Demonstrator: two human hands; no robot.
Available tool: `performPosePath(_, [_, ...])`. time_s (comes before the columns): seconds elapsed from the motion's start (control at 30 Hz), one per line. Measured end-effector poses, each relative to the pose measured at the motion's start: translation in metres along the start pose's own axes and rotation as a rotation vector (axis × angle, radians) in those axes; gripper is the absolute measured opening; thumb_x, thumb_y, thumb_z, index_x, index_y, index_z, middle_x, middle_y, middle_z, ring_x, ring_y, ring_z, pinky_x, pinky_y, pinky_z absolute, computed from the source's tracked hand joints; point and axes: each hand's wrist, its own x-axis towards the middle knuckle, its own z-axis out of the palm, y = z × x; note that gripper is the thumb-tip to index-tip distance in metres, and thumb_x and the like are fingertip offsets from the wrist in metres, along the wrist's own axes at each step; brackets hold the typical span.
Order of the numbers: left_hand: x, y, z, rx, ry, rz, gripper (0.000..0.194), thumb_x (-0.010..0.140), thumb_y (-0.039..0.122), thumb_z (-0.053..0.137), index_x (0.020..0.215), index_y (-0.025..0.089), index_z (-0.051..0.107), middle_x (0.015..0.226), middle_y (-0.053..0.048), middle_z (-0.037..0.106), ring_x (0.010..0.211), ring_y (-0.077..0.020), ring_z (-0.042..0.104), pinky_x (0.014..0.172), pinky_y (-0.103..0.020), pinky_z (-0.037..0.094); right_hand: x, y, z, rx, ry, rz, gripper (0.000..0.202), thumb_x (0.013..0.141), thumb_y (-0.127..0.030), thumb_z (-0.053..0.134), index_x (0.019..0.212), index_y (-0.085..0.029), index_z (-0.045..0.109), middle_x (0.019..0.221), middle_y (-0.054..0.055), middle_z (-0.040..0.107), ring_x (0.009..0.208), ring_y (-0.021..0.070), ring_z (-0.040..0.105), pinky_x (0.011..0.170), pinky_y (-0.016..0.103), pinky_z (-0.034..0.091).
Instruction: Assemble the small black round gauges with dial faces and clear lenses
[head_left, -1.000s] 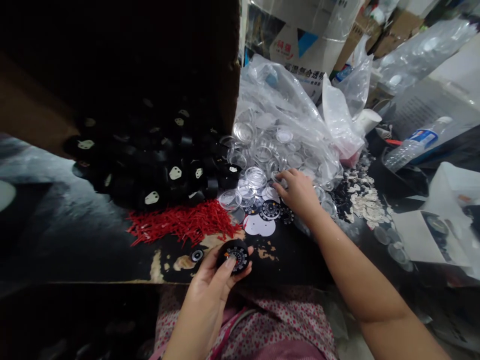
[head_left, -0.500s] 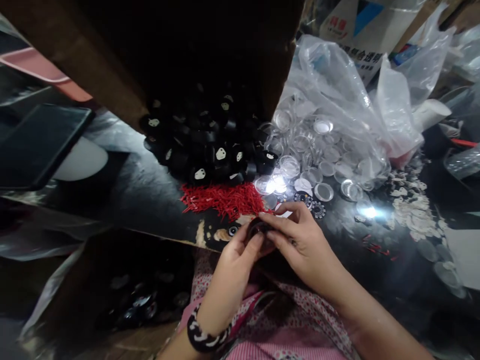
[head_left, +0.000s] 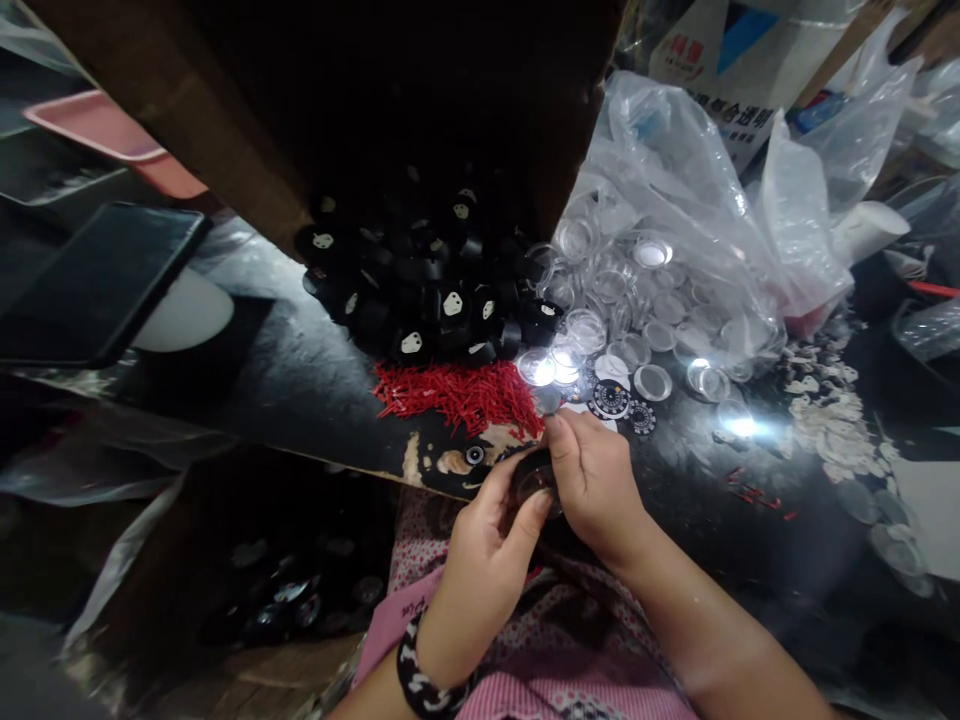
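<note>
Between thumb and fingers, my left hand (head_left: 491, 540) grips a dark round piece (head_left: 534, 480) near the table's front edge. My right hand (head_left: 596, 480) is closed at the right side of that piece, its fingers curled under; whether it also holds something small is hidden. Just behind my hands lies a heap of thin red pieces (head_left: 465, 393). Farther back are many black round cases (head_left: 420, 300) with white inserts. To their right sit clear round covers (head_left: 652, 335). Printed black dials (head_left: 611, 398) lie beyond my right hand.
A large box (head_left: 262, 100) stands over the black cases. Clear plastic bags (head_left: 675, 150) rest behind the covers. White flat pieces (head_left: 832, 410) and small red bits (head_left: 750, 492) lie right. A phone-like slab (head_left: 97, 280) and pink tray (head_left: 97, 120) are at left.
My right hand has changed from spread fingertips on the dark piece to a curled grip with the thumb up. The piece and both hands appear slightly lower and farther right; the view has shifted slightly.
</note>
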Motion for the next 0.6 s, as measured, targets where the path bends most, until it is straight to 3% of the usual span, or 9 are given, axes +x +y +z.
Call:
performPosePath(0.07, [-0.005, -0.002, -0.021, 0.04, -0.026, -0.069, 0.03, 0.085, 0.036, 0.063, 0.113, 0.026, 0.067, 0.118, -0.004, 0.069, 0.113, -0.0254, 0.062, 0.097, -0.034, 0.049, 0.001, 0.0, -0.003, 0.024, -0.134, 0.003, 0.039, 0.1, -0.034, 0.033, 0.07, -0.019, 0.054, 0.062, 0.001, 0.057, 0.06, 0.0144, 0.051, 0.06, 0.027, 0.035])
performPosePath(0.17, [-0.017, -0.009, -0.082, 0.212, -0.014, -0.149, 0.035, 0.082, 0.041, 0.064, 0.114, 0.026, 0.067, 0.117, -0.006, 0.069, 0.11, -0.0282, 0.062, 0.098, -0.039, 0.047, 0.001, 0.006, -0.014, 0.126, -0.298, 0.028, 0.034, 0.098, -0.038, 0.04, 0.079, -0.02, 0.061, 0.072, 0.002, 0.064, 0.067, 0.0153, 0.057, 0.064, 0.027, 0.039])
performPosePath(0.23, [-0.02, -0.01, -0.127, 0.455, 0.186, -0.065, 0.04, 0.077, 0.042, 0.068, 0.113, 0.026, 0.066, 0.119, -0.007, 0.067, 0.114, -0.0308, 0.059, 0.104, -0.043, 0.041, -0.001, 0.012, -0.018, 0.161, -0.261, 0.071, 0.032, 0.098, -0.038, 0.04, 0.084, -0.02, 0.062, 0.076, 0.003, 0.066, 0.071, 0.0162, 0.059, 0.066, 0.028, 0.041])
performPosePath(0.3, [-0.014, -0.004, -0.157, 0.742, 0.392, 0.137, 0.042, 0.075, 0.043, 0.068, 0.113, 0.024, 0.066, 0.124, -0.009, 0.062, 0.121, -0.0325, 0.052, 0.11, -0.045, 0.032, -0.002, 0.013, -0.017, 0.174, -0.242, 0.078, 0.029, 0.097, -0.035, 0.041, 0.084, -0.02, 0.062, 0.077, 0.003, 0.066, 0.071, 0.0168, 0.06, 0.066, 0.028, 0.042])
performPosePath(0.33, [-0.005, 0.001, -0.163, 0.843, 0.445, 0.228, 0.041, 0.078, 0.043, 0.065, 0.114, 0.023, 0.064, 0.124, -0.01, 0.062, 0.121, -0.032, 0.051, 0.11, -0.045, 0.031, -0.003, 0.011, -0.014, 0.187, -0.268, 0.049, 0.027, 0.096, -0.033, 0.043, 0.084, -0.02, 0.063, 0.078, 0.003, 0.067, 0.072, 0.0168, 0.06, 0.066, 0.029, 0.042])
performPosePath(0.4, [0.021, 0.015, -0.159, 0.94, 0.441, 0.335, 0.038, 0.088, 0.042, 0.052, 0.118, 0.021, 0.06, 0.12, -0.011, 0.063, 0.114, -0.0289, 0.056, 0.104, -0.043, 0.037, -0.002, 0.003, -0.01, 0.215, -0.339, -0.039, 0.022, 0.094, -0.028, 0.047, 0.082, -0.02, 0.063, 0.079, 0.003, 0.068, 0.073, 0.0165, 0.061, 0.068, 0.029, 0.043])
performPosePath(0.5, [0.072, 0.039, -0.135, 0.961, 0.367, 0.357, 0.041, 0.091, 0.042, 0.046, 0.126, 0.02, 0.054, 0.114, -0.01, 0.066, 0.099, -0.025, 0.063, 0.094, -0.038, 0.046, -0.003, -0.007, -0.011, 0.191, -0.365, -0.093, 0.02, 0.093, -0.024, 0.049, 0.08, -0.019, 0.063, 0.079, 0.003, 0.069, 0.071, 0.0161, 0.061, 0.068, 0.03, 0.044])
performPosePath(0.6, [0.108, 0.054, -0.114, 0.969, 0.347, 0.322, 0.048, 0.088, 0.043, 0.054, 0.129, 0.019, 0.052, 0.113, -0.012, 0.066, 0.096, -0.0292, 0.064, 0.093, -0.045, 0.046, -0.01, -0.004, -0.022, 0.121, -0.371, -0.034, 0.018, 0.093, -0.023, 0.05, 0.083, -0.018, 0.065, 0.082, 0.003, 0.07, 0.074, 0.0165, 0.062, 0.07, 0.03, 0.044])
